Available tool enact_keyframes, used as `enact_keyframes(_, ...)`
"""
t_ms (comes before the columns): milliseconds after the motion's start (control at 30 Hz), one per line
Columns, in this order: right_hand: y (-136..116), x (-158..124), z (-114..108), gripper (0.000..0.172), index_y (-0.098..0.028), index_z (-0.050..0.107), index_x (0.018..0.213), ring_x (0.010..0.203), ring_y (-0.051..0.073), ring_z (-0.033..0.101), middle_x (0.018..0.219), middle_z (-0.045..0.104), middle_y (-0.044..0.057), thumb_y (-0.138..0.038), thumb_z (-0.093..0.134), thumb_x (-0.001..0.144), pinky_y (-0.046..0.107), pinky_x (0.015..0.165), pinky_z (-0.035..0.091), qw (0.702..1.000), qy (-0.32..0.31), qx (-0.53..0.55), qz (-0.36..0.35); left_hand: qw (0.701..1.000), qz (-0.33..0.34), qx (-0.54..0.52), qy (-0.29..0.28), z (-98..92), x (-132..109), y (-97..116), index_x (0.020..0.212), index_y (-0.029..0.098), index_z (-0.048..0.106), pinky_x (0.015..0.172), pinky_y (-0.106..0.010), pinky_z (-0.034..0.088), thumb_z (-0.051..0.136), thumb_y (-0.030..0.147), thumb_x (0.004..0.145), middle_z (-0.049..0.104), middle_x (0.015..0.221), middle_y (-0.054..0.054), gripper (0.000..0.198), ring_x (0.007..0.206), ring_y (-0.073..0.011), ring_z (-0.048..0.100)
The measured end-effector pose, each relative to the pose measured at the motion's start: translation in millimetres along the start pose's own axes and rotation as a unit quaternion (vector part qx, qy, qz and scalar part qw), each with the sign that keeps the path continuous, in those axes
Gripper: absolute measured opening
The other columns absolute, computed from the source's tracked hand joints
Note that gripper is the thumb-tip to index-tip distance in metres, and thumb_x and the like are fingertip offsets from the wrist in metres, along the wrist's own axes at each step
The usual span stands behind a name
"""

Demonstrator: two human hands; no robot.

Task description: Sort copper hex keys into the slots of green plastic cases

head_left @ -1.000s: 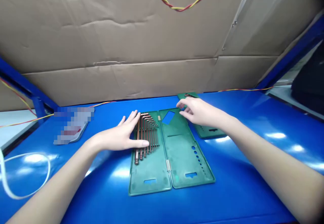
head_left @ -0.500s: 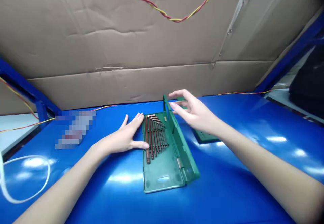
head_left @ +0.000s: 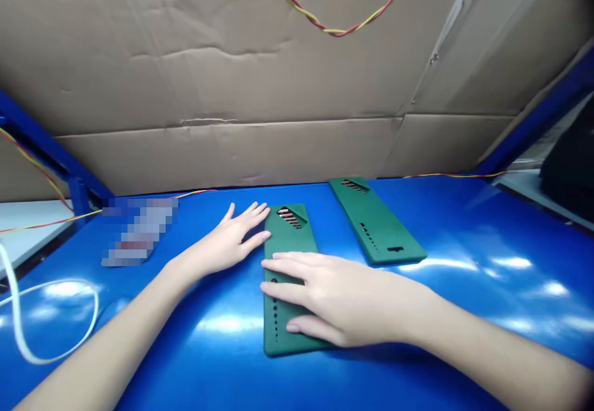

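A green hex key case (head_left: pixel 290 237) lies closed on the blue table, and a slanted window near its far end shows the bends of several copper-coloured hex keys (head_left: pixel 288 216). My right hand (head_left: pixel 331 296) lies palm down across the near half of its lid, fingers spread and reaching to the left edge. Along the case's far left side, my left hand (head_left: pixel 232 237) rests with fingers stretched out, the fingertips touching its edge. The case's right side is partly hidden under my right hand.
A second closed green case (head_left: pixel 378 222) lies behind and to the right. At the left are a blurred-out packet (head_left: pixel 142 233) and a loop of white cable (head_left: pixel 88 330). A cardboard wall (head_left: pixel 278 77) stands at the back, with a twisted red-yellow wire (head_left: pixel 325 27) hanging before it.
The case lid has swung down to the left and now covers the hex keys. My right hand has come from the raised lid to flat on top; my left hand has barely moved.
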State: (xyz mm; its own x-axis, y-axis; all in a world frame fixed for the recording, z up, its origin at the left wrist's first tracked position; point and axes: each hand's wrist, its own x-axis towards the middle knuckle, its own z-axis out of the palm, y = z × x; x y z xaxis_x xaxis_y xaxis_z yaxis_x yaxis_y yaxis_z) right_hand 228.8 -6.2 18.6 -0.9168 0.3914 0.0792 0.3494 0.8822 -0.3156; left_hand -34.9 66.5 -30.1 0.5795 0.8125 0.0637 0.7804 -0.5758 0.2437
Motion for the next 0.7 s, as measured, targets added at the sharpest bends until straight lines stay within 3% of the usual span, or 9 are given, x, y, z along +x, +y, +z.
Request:
enact_keyframes(300,-4.1,0.9,3.4,0.050,-0.015,0.054,0.147,0.149,0.030,0.036,0.159,0.042,0.017,-0.036,0.055,0.101,0.044,0.122,0.034,1.000,-0.016,0.007,0.023,1.000,-0.012,0.005,-0.016,6.3,0.8,-2.3,0.163,0.028,0.021,0.122,-0.063,0.004,0.033,0.057,0.109,0.019,0.168,-0.003,0.063,0.156,-0.0282,0.009)
enact_keyframes(433,-8.2,4.5,3.9,0.043,-0.019,0.064,0.134,0.138,0.029,0.048,0.149,0.053,0.015,-0.043,0.053,0.101,0.046,0.116,0.040,0.999,0.009,0.018,0.046,1.000,-0.010,0.003,-0.016,6.8,1.2,-0.4,0.163,0.029,0.019,0.122,-0.063,0.002,0.031,0.058,0.109,0.018,0.168,-0.003,0.063,0.156,-0.0279,0.009)
enact_keyframes(567,-11.0,12.9,7.5,0.036,-0.019,0.068,0.109,0.114,0.029,0.057,0.123,0.063,0.013,-0.049,0.052,0.100,0.050,0.101,0.046,0.993,0.051,-0.010,0.108,1.000,0.002,0.006,-0.011,8.4,0.8,1.9,0.164,0.030,0.016,0.123,-0.060,0.001,0.028,0.057,0.110,0.014,0.168,-0.003,0.061,0.156,-0.0269,0.010)
enact_keyframes(700,-2.9,15.9,17.7,0.047,-0.016,0.065,0.111,0.114,0.035,0.055,0.119,0.059,0.018,-0.058,0.060,0.092,0.055,0.098,0.046,0.965,0.103,-0.042,0.236,1.000,-0.002,0.017,-0.007,12.2,-1.1,0.3,0.165,0.025,0.008,0.125,-0.054,0.005,0.026,0.057,0.110,0.013,0.168,-0.005,0.066,0.155,-0.0259,0.013)
